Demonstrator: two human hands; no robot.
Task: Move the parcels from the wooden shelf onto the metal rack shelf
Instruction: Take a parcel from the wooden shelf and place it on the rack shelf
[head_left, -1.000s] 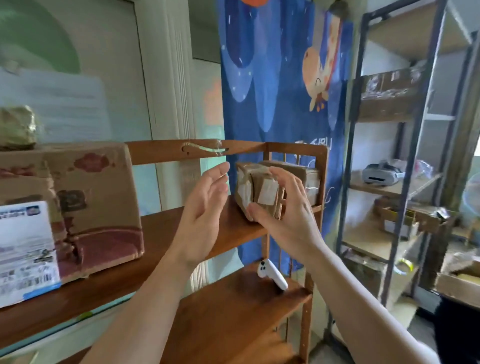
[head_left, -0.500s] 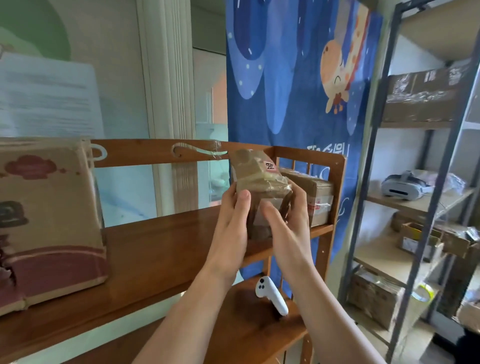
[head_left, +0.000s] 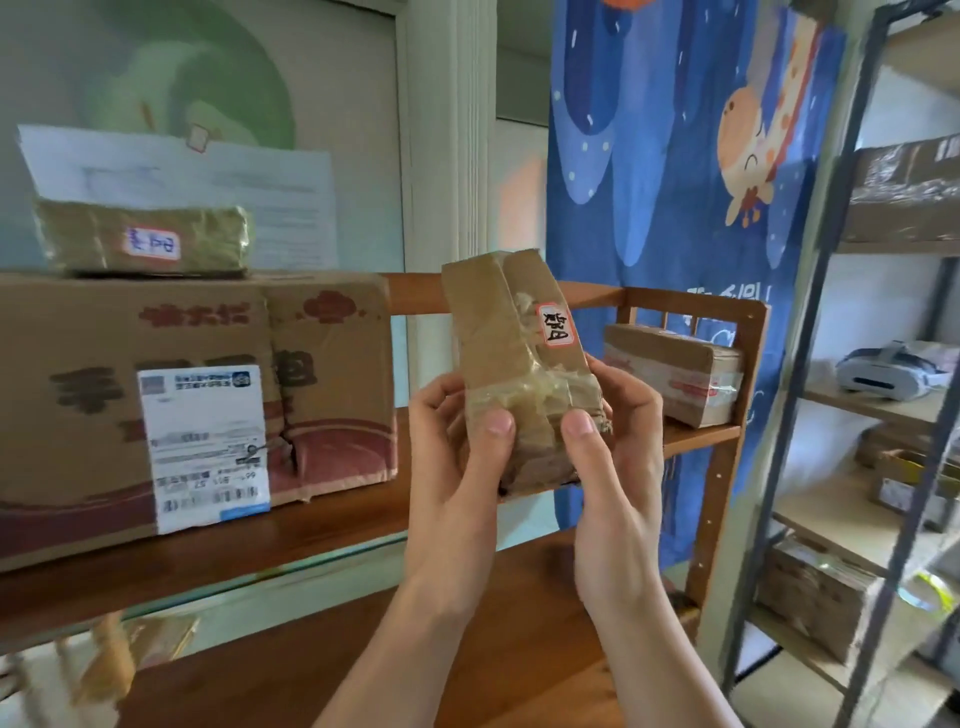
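A small brown taped parcel (head_left: 511, 343) with a red-edged label stands upright in mid-air in front of the wooden shelf (head_left: 337, 525). My left hand (head_left: 457, 457) grips its left side and my right hand (head_left: 613, 441) its right side, thumbs on the front. On the wooden shelf lie a big printed carton (head_left: 156, 395), a flat taped parcel (head_left: 145, 239) on top of it, and a small box (head_left: 675, 374) at the right end. The metal rack (head_left: 795, 395) stands at the far right.
The rack's shelves hold a white headset (head_left: 883, 371), taped cartons (head_left: 909, 192) above and boxes (head_left: 815, 592) lower down. A blue cartoon curtain (head_left: 649, 156) hangs behind the wooden shelf. A lower wooden shelf board (head_left: 311, 670) lies under my forearms.
My hands have drawn the small parcel off the shelf toward me and hold it clear of the board. The view has swung left, bringing the big carton and flat parcel back in.
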